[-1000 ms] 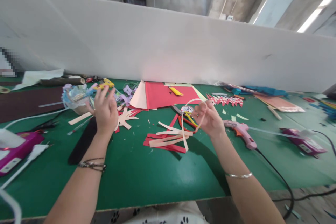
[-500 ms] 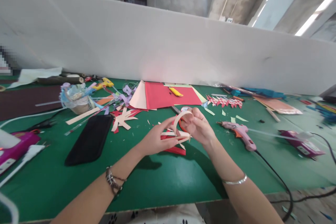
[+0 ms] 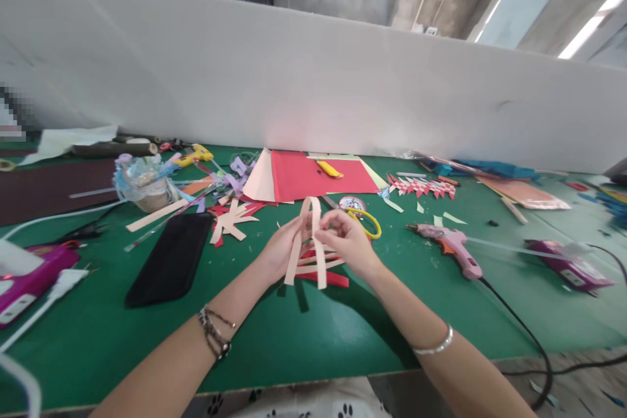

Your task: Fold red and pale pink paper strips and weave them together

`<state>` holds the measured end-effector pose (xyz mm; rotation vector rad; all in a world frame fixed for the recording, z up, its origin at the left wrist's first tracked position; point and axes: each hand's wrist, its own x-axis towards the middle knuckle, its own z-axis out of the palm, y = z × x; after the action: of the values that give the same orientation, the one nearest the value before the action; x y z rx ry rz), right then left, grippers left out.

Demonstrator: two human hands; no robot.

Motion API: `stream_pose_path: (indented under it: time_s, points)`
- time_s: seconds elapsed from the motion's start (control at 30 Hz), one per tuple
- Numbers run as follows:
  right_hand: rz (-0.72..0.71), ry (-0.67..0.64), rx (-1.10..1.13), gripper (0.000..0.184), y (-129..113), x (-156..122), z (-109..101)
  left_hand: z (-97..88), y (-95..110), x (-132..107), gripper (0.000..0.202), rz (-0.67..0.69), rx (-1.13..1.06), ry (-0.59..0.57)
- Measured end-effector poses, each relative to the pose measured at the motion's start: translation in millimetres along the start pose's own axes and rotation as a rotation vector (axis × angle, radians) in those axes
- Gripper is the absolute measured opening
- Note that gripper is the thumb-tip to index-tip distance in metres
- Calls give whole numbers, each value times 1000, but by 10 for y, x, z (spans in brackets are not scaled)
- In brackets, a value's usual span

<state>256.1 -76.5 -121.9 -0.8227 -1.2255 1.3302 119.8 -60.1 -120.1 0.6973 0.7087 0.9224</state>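
Both of my hands meet over the middle of the green table [image 3: 294, 339]. A beige paper strip [image 3: 308, 235] is bent into an upright loop, its two ends hanging down. My left hand [image 3: 281, 249] pinches the loop's left side and my right hand [image 3: 345, 240] pinches its right side. Just under the hands lies a small pile of red and beige strips [image 3: 326, 268]. Behind my right hand are yellow-handled scissors [image 3: 365, 221] and a small round tape roll [image 3: 351, 202].
A black pouch [image 3: 169, 260] lies left of centre. A pink glue gun [image 3: 453, 247] with a black cord lies to the right, magenta tools [image 3: 571, 268] at both sides. Red paper sheets [image 3: 313, 176], a yellow knife [image 3: 329, 170] and paper scraps lie along the white partition [image 3: 313, 98].
My left hand came from the far left over to the strip. The strip went from a wide curl in my right hand to a narrow upright loop held by both hands.
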Motion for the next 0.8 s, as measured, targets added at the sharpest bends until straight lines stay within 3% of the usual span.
stream_pose_path:
  time_s: [0.1,0.2,0.33,0.4,0.57,0.8]
  points:
    - [-46,31,-200,17,81,-57,150,45,27,-31,32,-124,-99,-67]
    - [-97,106,-284,15,148,-72,219,77,31,-57,36,-160,-131,-128]
    - [-150,167,-387,12,170,-68,212,61,-3,-85,45,-132,-90,-167]
    - [-169,165,-472,11,150,-72,199,40,-13,-107,41,-103,-30,-209]
    - [-223,129,-656,4,99,-85,176,15,10,-149,56,-71,92,-316]
    - [-287,280,-716,28,136,-12,23,54,-20,-96,15,-137,123,19]
